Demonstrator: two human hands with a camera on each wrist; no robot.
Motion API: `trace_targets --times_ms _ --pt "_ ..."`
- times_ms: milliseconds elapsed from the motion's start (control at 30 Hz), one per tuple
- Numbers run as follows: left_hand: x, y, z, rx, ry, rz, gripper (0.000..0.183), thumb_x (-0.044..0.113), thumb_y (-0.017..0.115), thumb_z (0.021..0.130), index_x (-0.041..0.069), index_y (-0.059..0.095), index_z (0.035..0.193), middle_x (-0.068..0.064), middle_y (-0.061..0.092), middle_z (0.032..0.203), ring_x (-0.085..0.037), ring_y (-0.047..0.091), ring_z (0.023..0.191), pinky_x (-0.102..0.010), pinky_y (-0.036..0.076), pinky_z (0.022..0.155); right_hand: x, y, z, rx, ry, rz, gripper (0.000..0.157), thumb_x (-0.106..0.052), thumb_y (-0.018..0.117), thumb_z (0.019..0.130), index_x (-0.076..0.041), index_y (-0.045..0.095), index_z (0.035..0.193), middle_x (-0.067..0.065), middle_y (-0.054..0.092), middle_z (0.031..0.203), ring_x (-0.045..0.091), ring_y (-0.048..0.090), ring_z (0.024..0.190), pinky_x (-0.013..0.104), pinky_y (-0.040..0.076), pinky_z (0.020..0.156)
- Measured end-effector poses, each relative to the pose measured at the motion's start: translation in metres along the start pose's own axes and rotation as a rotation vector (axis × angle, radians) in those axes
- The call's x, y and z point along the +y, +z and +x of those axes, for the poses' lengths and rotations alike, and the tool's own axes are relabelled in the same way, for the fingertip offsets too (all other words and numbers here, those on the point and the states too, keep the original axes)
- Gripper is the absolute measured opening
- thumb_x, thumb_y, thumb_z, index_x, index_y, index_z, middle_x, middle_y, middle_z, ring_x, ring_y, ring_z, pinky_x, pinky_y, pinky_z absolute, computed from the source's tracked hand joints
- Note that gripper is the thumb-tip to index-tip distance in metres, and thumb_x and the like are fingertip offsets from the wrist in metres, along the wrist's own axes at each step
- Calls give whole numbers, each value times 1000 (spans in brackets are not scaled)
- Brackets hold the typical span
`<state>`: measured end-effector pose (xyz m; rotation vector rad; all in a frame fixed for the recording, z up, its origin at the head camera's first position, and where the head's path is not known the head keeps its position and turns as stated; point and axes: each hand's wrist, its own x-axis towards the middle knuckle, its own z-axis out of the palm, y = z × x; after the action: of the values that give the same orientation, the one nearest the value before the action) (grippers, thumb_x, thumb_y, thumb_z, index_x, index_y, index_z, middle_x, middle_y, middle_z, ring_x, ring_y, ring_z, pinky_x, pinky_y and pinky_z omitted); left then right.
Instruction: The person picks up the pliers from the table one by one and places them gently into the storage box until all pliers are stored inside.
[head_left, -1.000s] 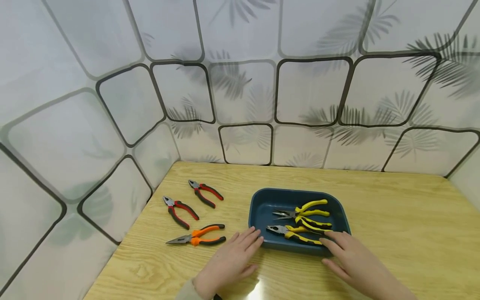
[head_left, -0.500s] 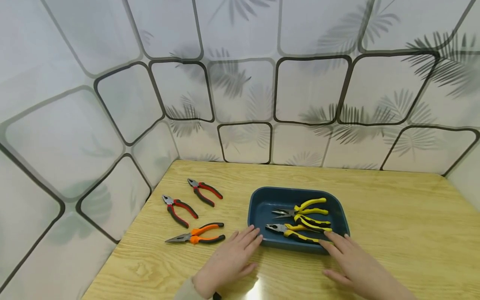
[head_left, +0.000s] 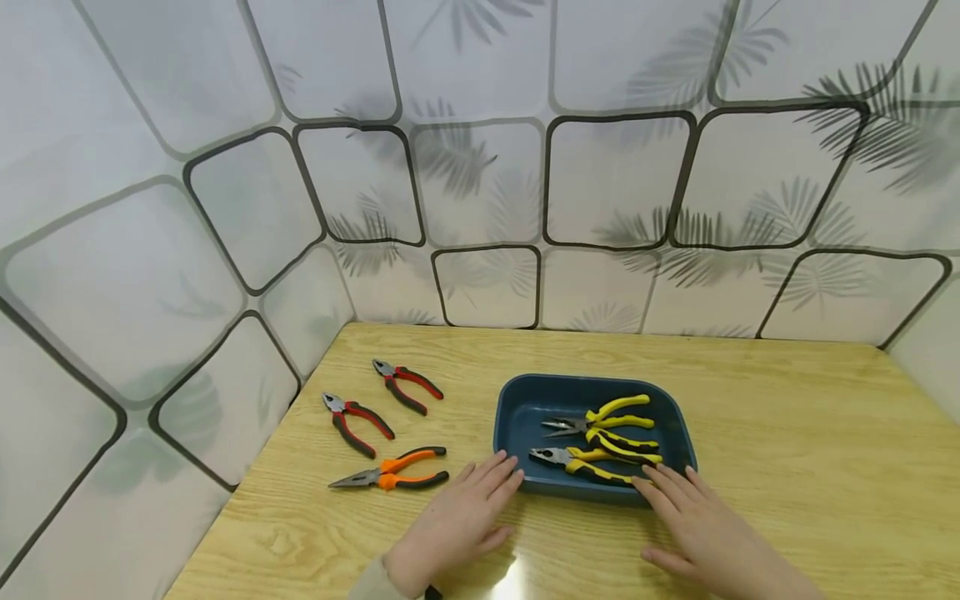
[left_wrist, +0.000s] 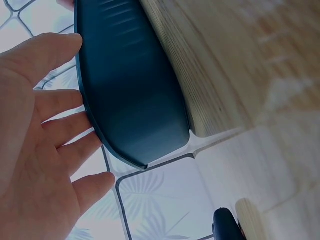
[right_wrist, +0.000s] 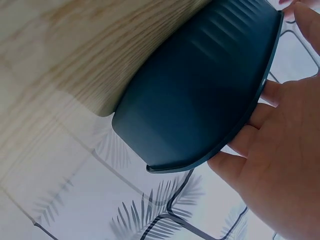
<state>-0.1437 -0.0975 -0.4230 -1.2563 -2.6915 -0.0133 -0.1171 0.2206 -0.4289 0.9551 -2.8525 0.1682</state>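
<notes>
A dark blue tray (head_left: 517, 417) on the table holds yellow-handled needle-nose pliers (head_left: 573, 425) and yellow-and-black combination pliers (head_left: 553, 456). Their handles overlap at the right, so I cannot tell whether another pair lies among them. My left hand (head_left: 461, 521) rests its fingertips on the tray's near left rim, fingers fairly straight. At the near right rim lie the fingers of my right hand (head_left: 693, 521), also extended. Both wrist views show fingers against the tray's edge (left_wrist: 135, 85), with the thumbs apart from the other fingers; neither hand grips any pliers.
Left of the tray lie orange-and-black needle-nose pliers (head_left: 390, 475) and two red-and-black pairs, the nearer pliers (head_left: 356, 417) and the farther pliers (head_left: 405, 383). A patterned cloth wall (head_left: 487, 183) borders the wooden table (head_left: 795, 417) at the back and left.
The head view has shifted very slightly. My right hand's fingers have moved a little along the rim; the left hand, tray and pliers keep their places.
</notes>
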Motion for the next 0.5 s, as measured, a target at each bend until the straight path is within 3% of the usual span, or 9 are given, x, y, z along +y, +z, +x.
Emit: trace_targets --times_ms 300,500 --pt "-1 -1 0 -10 0 -6 60 39 57 84 8 42 132 -10 34 138 -22 25 128 -44 35 94 1 3 1 58 -47 -51 71 -56 56 76 -2 49 121 15 49 122 33 44 112 19 -19 96" --pt "-1 0 -1 -6 4 -17 59 39 57 84 8 42 132 -10 35 138 -22 25 129 -44 35 94 0 1 1 -18 -6 -19 71 -57 53 78 -2 48 123 13 48 124 33 42 114 17 -21 93"
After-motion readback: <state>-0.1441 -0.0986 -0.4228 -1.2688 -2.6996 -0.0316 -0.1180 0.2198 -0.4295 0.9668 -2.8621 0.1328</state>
